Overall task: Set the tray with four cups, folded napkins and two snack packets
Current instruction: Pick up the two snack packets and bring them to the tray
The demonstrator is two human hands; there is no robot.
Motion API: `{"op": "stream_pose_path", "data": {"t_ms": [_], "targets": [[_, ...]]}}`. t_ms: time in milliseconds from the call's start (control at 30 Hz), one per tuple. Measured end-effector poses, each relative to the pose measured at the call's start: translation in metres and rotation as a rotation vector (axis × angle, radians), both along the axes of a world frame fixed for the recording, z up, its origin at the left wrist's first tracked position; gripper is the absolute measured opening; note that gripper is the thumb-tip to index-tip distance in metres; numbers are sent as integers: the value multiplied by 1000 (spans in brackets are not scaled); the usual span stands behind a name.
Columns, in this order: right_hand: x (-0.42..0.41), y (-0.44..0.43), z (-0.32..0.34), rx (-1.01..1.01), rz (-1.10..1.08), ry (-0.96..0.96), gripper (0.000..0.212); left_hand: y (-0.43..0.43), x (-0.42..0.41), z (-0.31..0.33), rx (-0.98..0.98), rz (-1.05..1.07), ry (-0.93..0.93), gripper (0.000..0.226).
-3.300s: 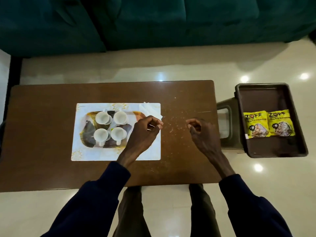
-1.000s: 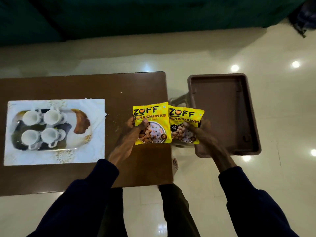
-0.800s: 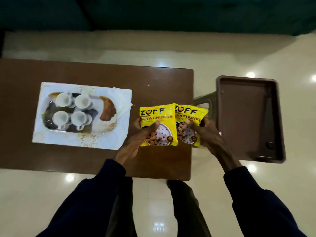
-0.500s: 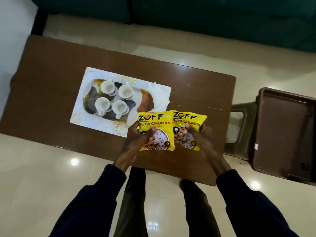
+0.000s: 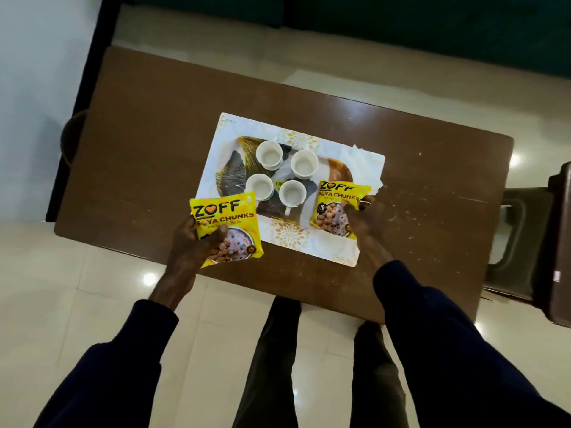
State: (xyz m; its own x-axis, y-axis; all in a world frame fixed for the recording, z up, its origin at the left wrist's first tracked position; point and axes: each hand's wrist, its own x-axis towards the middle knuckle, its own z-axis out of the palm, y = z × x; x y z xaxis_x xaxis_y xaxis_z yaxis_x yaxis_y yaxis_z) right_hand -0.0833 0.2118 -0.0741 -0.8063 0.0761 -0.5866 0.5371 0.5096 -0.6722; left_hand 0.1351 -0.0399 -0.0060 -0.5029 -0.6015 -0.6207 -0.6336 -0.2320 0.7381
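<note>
Seen from the head camera, a rectangular brown bench with a smooth, faintly scratched and speckled top is shown at a slant. On it a flat white rectangular tray is laid, printed with gold floral motifs and a dark, gold-edged oval design at its middle. Four round white cups are stood upright on that design in a tight two-by-two group, all of them empty; a handle is made out only on the cup nearest the person. A crumpled white napkin is seen at the tray's far right corner, its folds hard to make out.

Two glossy yellow snack packets with crimped edges are held. The left packet is gripped by the left hand, thumb pressed on its front and the other fingers hidden behind it, over the tray's near left corner and the bench edge. The right packet is pinched at its right edge by the closed fingers of the right hand, over the right part of the tray; whether it touches the tray cannot be told.

Dark sleeves are cut off by the bottom of the frame. A dark brown bin is cut off at the right edge, its contents out of view.
</note>
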Motion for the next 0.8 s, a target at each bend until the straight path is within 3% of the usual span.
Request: {"op": "stream_pose_path", "data": {"t_ms": [133,233,367,467,633,800], "targets": [[4,-16,-10,46,93,35,56,-38,-9,-6,-69,-24,17,36],[19,-18,-10,257,247,140,87,-65,-26,-17,-109,-78,-31,38],[35,-13,-4,528,567,387,77,-90,-61,-35,-155,-228,-112,41],[36,-16,-8,574,785,381,73,-97,-89,-49,-132,-315,-131,41],[31,-22,-14,702,848,367,77,-97,-122,-74,-194,-374,-99,39],[28,-33,-17,750,834,359,82,-84,-124,-81,-511,-369,-129,78]]}}
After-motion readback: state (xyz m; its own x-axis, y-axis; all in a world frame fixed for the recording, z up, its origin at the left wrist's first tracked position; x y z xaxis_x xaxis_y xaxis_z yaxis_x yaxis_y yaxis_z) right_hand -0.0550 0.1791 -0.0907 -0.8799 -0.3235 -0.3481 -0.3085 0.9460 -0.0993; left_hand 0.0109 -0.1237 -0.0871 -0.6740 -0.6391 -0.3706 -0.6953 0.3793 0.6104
